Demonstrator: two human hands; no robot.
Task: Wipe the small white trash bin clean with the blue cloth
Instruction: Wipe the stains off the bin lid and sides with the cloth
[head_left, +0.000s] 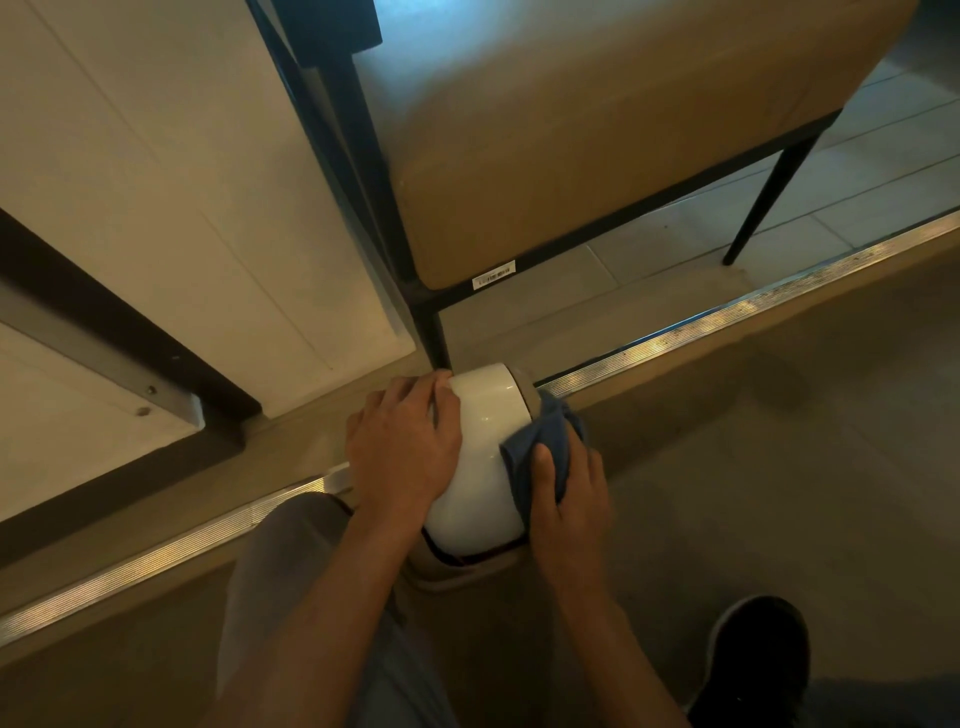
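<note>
The small white trash bin (483, 457) lies tilted on its side on the floor, low in the middle of the head view. My left hand (402, 447) rests flat on its left side, fingers spread over the curved wall. The blue cloth (545, 441) is bunched against the bin's right side. My right hand (569, 499) grips the cloth and presses it to the bin, thumb on top of the fabric. The bin's far end touches a black metal leg.
A tan upholstered bench (597, 156) on a black metal frame (431, 322) stands just behind the bin. A ribbed metal floor strip (727, 317) runs diagonally across. White wall panels (182, 182) fill the left. My knee (291, 571) and dark shoe (758, 660) sit below.
</note>
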